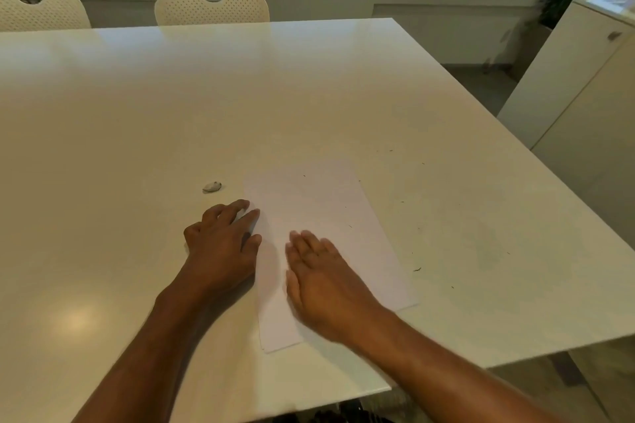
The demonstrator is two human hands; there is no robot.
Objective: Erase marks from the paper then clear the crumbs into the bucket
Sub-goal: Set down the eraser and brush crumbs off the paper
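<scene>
A white sheet of paper [319, 216] lies on the pale surface [171, 106], angled so its long sides run away to the left. Its top edge nearly blends into the surface and is hard to trace; any marks on it are too faint to make out. The left hand [223, 244] rests at the paper's left edge, fingers spread and lightly bent, the fingertips [252, 215] touching the sheet; its grip is wide and holds nothing. The right hand [319, 271] lies flat on the lower half of the paper, fingers straight and together, blurred; its grip is wide too, with nothing in it. It covers part of the sheet, and the forearm hides the near right corner.

A small grey-white eraser [212, 186] sits on the surface just left of the paper, apart from both hands. Tiny dark crumbs [417, 269] are scattered on the paper and on the surface to its right. Dark shapes [343, 414] under the near edge are cut off and cannot be identified. Two chairs [211, 5] stand at the far side; a cabinet [580, 86] stands to the right.
</scene>
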